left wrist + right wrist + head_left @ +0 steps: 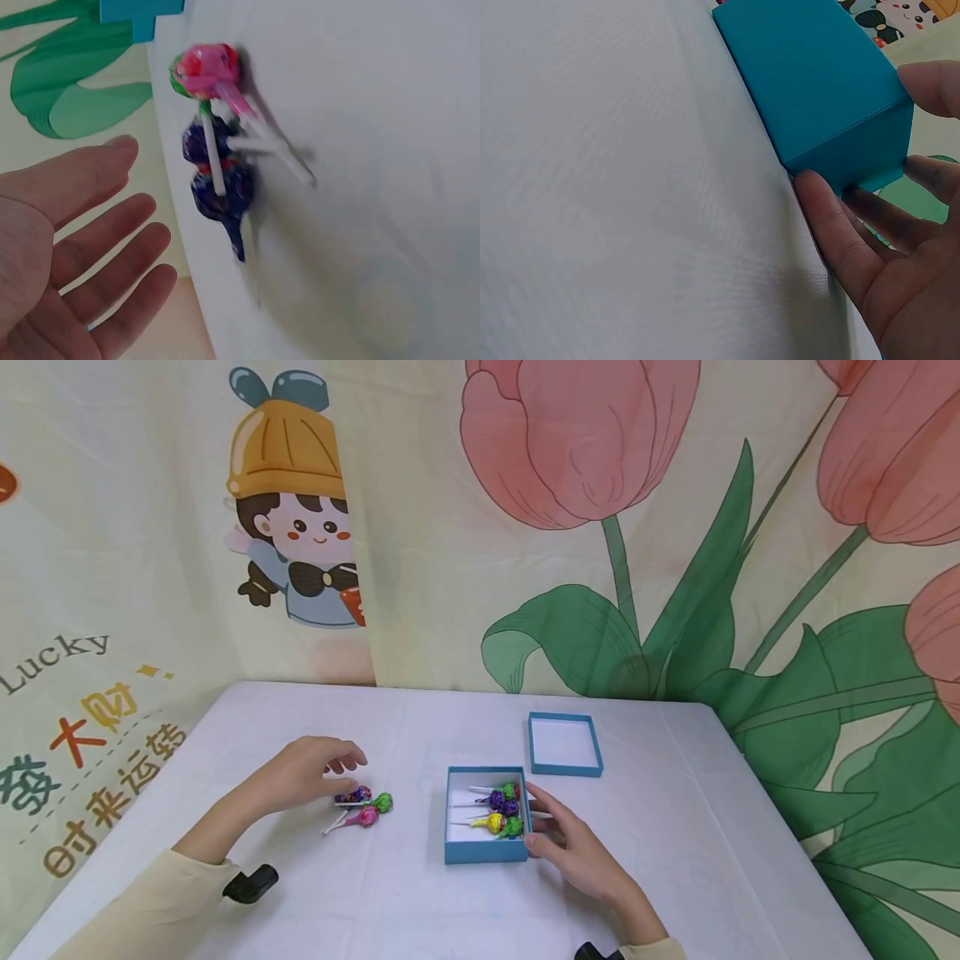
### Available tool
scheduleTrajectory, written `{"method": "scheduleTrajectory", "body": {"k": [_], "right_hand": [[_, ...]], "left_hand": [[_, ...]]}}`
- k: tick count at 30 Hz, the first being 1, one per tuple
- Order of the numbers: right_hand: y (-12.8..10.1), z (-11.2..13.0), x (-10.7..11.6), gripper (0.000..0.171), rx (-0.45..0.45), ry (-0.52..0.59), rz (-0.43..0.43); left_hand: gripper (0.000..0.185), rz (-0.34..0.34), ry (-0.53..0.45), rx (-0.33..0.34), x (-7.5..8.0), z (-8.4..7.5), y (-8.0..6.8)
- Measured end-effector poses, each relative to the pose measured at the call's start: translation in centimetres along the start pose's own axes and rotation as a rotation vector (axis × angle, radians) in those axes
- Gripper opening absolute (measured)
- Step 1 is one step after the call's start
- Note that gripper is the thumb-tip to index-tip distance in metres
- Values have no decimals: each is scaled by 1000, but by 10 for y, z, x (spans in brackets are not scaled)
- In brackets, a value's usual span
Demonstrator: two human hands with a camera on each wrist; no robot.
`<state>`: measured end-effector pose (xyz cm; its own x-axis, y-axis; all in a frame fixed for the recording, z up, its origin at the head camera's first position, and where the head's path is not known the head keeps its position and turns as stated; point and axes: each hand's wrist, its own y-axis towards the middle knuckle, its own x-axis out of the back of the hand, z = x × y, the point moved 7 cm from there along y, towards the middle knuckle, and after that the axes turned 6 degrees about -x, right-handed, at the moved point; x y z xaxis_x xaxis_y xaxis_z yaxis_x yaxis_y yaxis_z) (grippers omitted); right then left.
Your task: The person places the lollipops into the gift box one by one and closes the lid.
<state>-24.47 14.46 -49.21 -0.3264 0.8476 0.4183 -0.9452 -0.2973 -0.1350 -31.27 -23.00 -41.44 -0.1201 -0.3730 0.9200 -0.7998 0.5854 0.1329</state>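
My left hand (306,770) hovers at a small pile of lollipops, its fingers loosely bent and nothing held. The pile has a pink lollipop (208,69), a green lollipop (383,802) and dark purple lollipops (223,187), with white sticks crossing. In the left wrist view the hand is beside the pile, apart from it. My right hand (577,847) rests against the right side of an open blue box (486,852), with fingertips (815,184) at its bottom corner and the thumb by its upper edge. Inside the box lie several lollipops, including a yellow lollipop (495,822).
A shallow blue lid (566,771), white inside, lies behind the box to the right. Everything is on a white-covered table (420,910). A printed curtain (420,568) with tulips and a cartoon figure hangs along the table's back edge.
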Motion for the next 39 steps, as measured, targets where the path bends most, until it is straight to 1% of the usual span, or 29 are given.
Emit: {"method": "scheduleTrajectory", "body": {"k": [2, 5, 8, 10, 13, 17, 25, 30, 39], "right_hand": [[0, 0, 0, 71, 0, -4, -4], [0, -1, 0, 71, 2, -1, -2], [0, -1, -1, 70, 5, 2, 5], [0, -1, -1, 70, 8, 2, 7], [0, -1, -1, 70, 13, -4, 6], [0, -1, -2, 70, 15, -5, 6], [0, -1, -1, 71, 11, -13, -3], [1, -2, -1, 70, 9, -8, -4], [1, -2, -1, 70, 4, 5, -7]], "left_hand": [[30, 2, -2, -9, -1, 6, -4], [31, 3, -15, 1, -2, 14, -10], [33, 24, -29, 24, -5, 19, -16], [34, 39, -32, 23, -8, 21, -19], [34, 50, -25, 3, -11, 22, -22], [31, 42, -16, -27, -13, 25, -25], [27, 36, -27, -50, -18, 25, -27], [27, 28, -10, -43, -21, 25, -27], [23, 16, 1, -31, -21, 22, -25]]}}
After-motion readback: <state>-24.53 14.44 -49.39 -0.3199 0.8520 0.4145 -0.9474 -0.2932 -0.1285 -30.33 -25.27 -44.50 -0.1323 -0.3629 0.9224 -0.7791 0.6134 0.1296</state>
